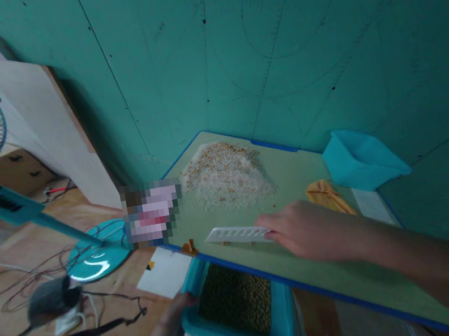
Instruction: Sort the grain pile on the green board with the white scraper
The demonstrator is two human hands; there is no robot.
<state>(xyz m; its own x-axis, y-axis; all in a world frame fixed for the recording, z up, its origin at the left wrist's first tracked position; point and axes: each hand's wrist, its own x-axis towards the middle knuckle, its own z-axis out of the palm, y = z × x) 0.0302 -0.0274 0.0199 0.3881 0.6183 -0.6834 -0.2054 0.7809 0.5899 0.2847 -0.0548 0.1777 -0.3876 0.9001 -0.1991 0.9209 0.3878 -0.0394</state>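
Observation:
My right hand (299, 230) is closed on the end of a white slotted plastic strip (231, 234), held low over the table. A few loose tan beans (251, 243) lie along the strip's near edge. Just below the table's blue-taped front edge is a blue plastic tub (287, 335), partly filled with round tan and darker beans (240, 297). My left hand (175, 322) grips the tub's left rim, its fingers partly hidden. Beyond the strip, a heap of white grains mixed with tan beans (228, 176) covers the back left of the table.
The pale green table (298, 173) meets a green wall (188, 53). A blue folded container (361, 159) and a crumpled orange-brown piece (328, 196) lie at right. A blue standing fan (100, 249), cables and a dark cylinder (52, 300) occupy the left side. A pixelated patch hides the table's left corner.

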